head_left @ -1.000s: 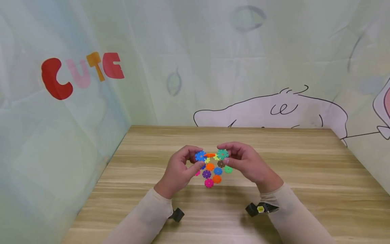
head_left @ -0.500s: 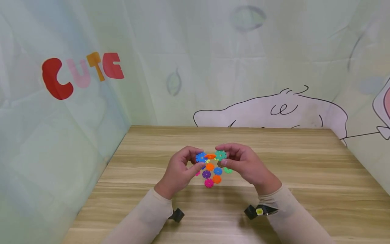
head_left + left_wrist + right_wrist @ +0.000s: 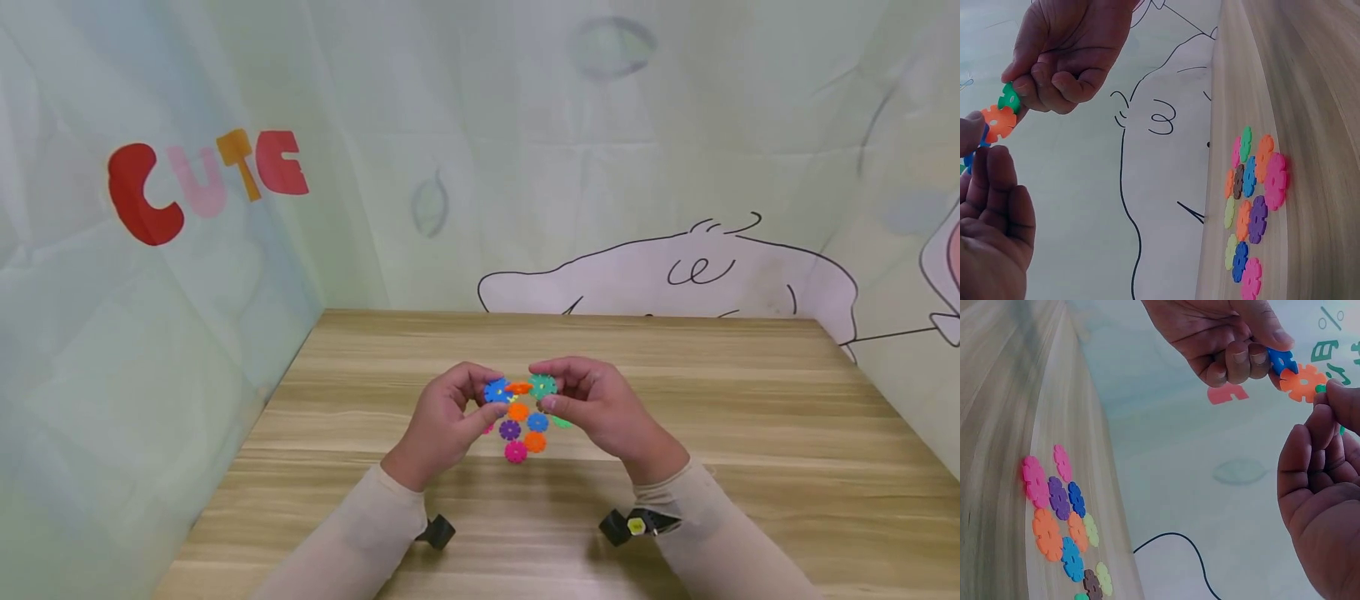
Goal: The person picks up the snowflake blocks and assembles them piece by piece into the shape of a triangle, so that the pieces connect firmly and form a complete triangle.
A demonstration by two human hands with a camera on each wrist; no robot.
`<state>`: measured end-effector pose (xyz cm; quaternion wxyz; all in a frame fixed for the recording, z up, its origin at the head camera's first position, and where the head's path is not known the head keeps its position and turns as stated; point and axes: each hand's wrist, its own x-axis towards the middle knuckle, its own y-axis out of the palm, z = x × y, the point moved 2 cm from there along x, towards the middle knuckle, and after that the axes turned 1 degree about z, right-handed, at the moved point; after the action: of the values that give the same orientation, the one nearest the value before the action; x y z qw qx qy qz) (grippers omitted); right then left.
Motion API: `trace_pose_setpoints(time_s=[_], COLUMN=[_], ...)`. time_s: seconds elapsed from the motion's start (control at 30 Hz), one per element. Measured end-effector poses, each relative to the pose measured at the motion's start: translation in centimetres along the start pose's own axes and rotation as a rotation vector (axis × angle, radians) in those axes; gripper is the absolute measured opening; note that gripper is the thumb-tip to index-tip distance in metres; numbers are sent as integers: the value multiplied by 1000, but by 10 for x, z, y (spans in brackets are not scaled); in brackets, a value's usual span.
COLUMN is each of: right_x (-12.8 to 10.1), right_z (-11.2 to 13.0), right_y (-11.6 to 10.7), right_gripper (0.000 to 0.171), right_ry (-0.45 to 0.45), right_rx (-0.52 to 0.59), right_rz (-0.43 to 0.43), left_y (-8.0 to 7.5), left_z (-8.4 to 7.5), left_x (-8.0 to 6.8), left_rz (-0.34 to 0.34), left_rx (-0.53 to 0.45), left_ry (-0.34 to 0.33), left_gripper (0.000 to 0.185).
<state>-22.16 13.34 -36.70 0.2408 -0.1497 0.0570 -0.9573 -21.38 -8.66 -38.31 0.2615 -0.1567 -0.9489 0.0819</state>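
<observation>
Orange disc [image 3: 518, 388], notched round its rim, is held up off the table between the two hands, with a blue disc [image 3: 497, 391] at one edge and a green disc [image 3: 543, 386] at the other. The left hand [image 3: 446, 421] pinches the blue disc between thumb and fingertips; the right hand [image 3: 603, 408] pinches the green one the same way, its other fingers bent in toward the palm. The blue and orange pieces look slotted together; how deep the green piece sits in its notch cannot be told.

The discs look like thin plastic, so likely very light, stiff and hard to break, though their smooth faces could slip or twist. The best hold is probably flat across the outer faces of the blue and green pieces, keeping fingertips off the notches where they meet.

Below the hands, loose discs lie flat in a close group: pink [image 3: 516, 452] nearest the person, then orange [image 3: 536, 442], purple [image 3: 510, 430] and blue [image 3: 537, 422], with brown [image 3: 1092, 586] and pale yellow [image 3: 1090, 530] farther in. They rest on a wood-grain table [image 3: 390, 350], and beyond it hangs a printed cloth [image 3: 375, 92].
</observation>
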Motion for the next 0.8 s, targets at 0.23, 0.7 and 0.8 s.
trace_pose_setpoints(time_s=[0.23, 0.7, 0.8], right_x=[-1, -1, -1], right_z=[0, -3, -2], right_y=[-2, -2, -2], right_gripper=[33, 32, 31], right_ry=[-2, -18, -11], right_rx=[1, 3, 1], right_rz=[12, 27, 27], left_y=[1, 2, 2], left_z=[0, -1, 0], left_x=[0, 0, -1], left_rz=[11, 17, 19], left_rx=[-2, 12, 8], left_ry=[-20, -57, -51], left_gripper=[25, 25, 25])
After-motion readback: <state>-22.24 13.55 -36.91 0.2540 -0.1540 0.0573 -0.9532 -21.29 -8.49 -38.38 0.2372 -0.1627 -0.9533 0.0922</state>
